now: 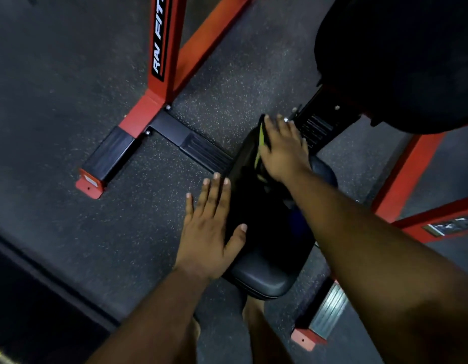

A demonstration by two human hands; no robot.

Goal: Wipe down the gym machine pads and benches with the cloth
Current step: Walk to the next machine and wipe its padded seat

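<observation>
Two hands: right hand (pixel 284 151) presses one cloth (pixel 259 151); left hand (pixel 210 227) flat beside one seat pad (pixel 261 279)

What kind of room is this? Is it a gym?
Very likely a gym: a red steel machine frame, a black padded seat and speckled rubber floor all show it.

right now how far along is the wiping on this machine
Nothing here shows finished pads. In hand: the right hand presses the cloth flat on the far end of the seat pad, while the left hand rests open on its edge. The back pad looks untouched.
</observation>
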